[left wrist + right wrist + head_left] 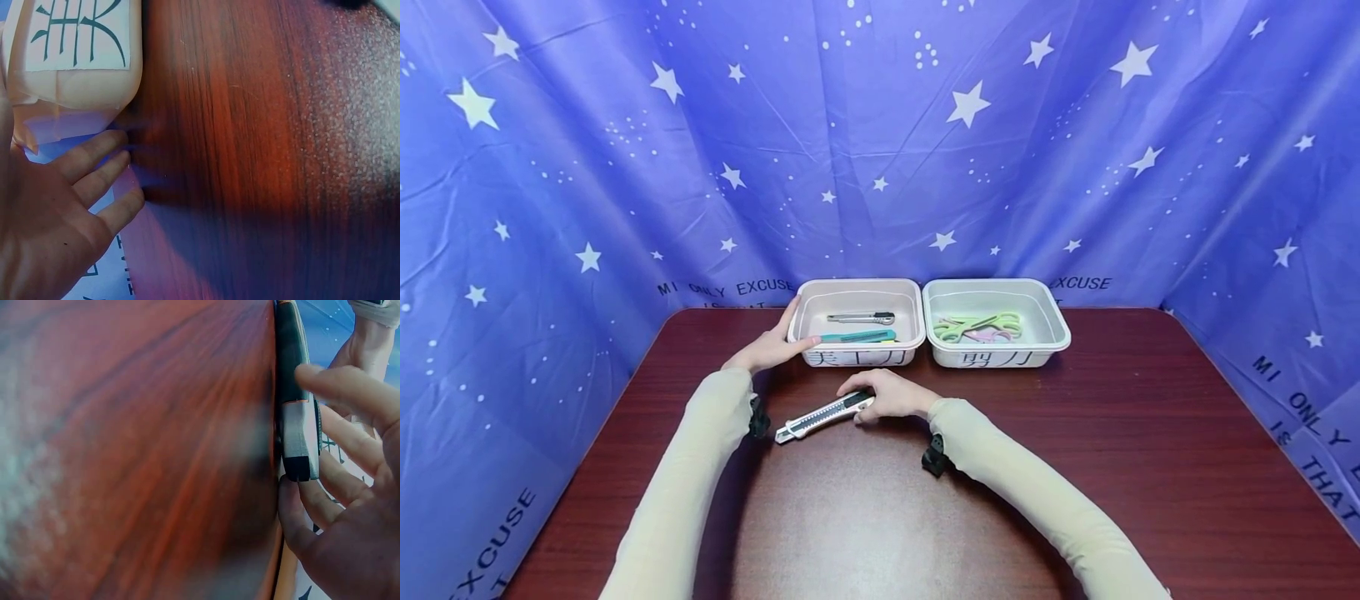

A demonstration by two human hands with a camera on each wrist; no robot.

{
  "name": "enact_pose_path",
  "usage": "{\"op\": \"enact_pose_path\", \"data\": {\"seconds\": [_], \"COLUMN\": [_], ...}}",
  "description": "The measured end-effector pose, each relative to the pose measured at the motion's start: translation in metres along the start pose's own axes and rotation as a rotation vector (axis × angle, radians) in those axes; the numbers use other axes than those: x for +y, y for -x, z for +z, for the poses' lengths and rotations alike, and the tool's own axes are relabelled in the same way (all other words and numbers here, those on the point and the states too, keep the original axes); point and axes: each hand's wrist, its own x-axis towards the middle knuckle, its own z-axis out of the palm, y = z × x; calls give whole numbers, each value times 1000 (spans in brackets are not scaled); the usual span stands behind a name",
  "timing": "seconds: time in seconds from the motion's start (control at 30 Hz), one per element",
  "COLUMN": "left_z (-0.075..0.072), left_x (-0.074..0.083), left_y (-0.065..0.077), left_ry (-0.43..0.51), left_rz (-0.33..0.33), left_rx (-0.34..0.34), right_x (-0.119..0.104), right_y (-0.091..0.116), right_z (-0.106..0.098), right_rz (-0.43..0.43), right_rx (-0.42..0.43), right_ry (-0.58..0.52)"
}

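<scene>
My right hand (891,393) pinches the rear end of a large silver and black utility knife (820,419) between thumb and fingers. Whether the knife touches the table cannot be told. At the left plastic box (861,287), my left hand (769,346) touches the front left corner, its thumb over the front rim. In the left wrist view several of its fingers (103,165) reach out fairly straight beside that box. Inside lie a small grey utility knife (861,318) and a teal utility knife (859,337), plus a partly hidden yellow piece.
A second plastic box (1051,321) stands right beside the first, holding green scissors (977,326) and pink scissors (996,337). Paper labels with characters are on both fronts. Behind the dark red wooden table (1112,433) hangs a blue star-patterned curtain (865,125).
</scene>
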Motion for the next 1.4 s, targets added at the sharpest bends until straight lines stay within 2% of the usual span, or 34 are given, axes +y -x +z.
{"op": "enact_pose_path", "data": {"seconds": [0.27,0.5,0.63,0.83,1.07,1.4], "left_z": [-1,-1,-1,0,-1,0], "left_x": [0,0,0,0,1,2], "left_y": [0,0,1,0,1,1], "left_ry": [7,26,23,19,26,38], "left_rz": [5,31,35,29,37,49], "left_rx": [1,0,0,-2,-3,5], "right_x": [3,7,6,6,8,3], "right_y": [-4,-2,2,9,18,31], "right_z": [0,-1,-5,-12,-26,-48], "right_rz": [-59,-52,-70,-50,-36,-6], "right_rx": [10,16,29,41,86,135], "right_ry": [106,145,111,18,27,-46]}}
